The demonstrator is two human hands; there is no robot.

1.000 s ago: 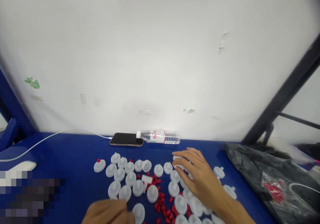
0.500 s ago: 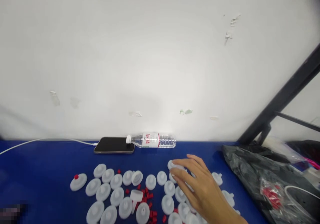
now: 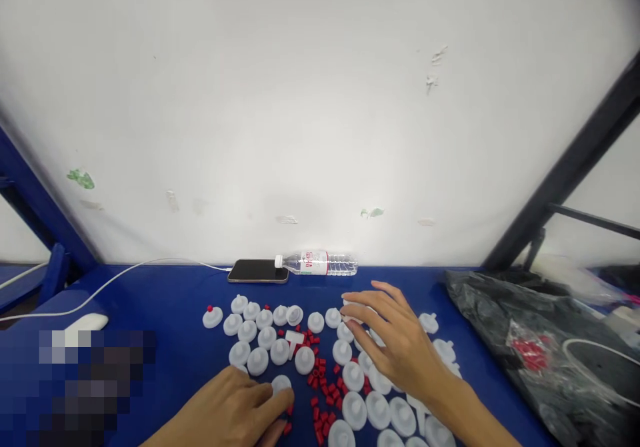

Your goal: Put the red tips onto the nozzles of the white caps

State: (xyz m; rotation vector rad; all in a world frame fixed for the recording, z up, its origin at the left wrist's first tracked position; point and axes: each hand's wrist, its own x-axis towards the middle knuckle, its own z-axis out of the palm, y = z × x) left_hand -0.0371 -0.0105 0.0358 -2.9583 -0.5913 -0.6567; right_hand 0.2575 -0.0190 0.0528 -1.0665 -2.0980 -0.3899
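Note:
Several white round plastic caps [image 3: 267,336] lie spread on a blue tabletop [image 3: 165,340], with small red plugs [image 3: 325,394] scattered among them. One cap with a red plug on top [image 3: 213,316] sits at the far left of the group. My right hand [image 3: 395,344] rests flat over the caps on the right, fingers spread, fingertips on a cap at the far edge. My left hand [image 3: 240,410] lies low near the front edge, fingers touching a white cap [image 3: 281,385] beside red plugs; whether it grips the cap is unclear.
A dark phone [image 3: 259,271] with a white cable [image 3: 125,275] and a lying water bottle [image 3: 316,263] sit against the white wall. A black plastic bag [image 3: 530,347] with red parts fills the right side. A white object [image 3: 85,320] lies at the left.
The view swung right and then back left and down. My left hand has come back into view and reached to a cap. My right hand stays over the right-hand caps.

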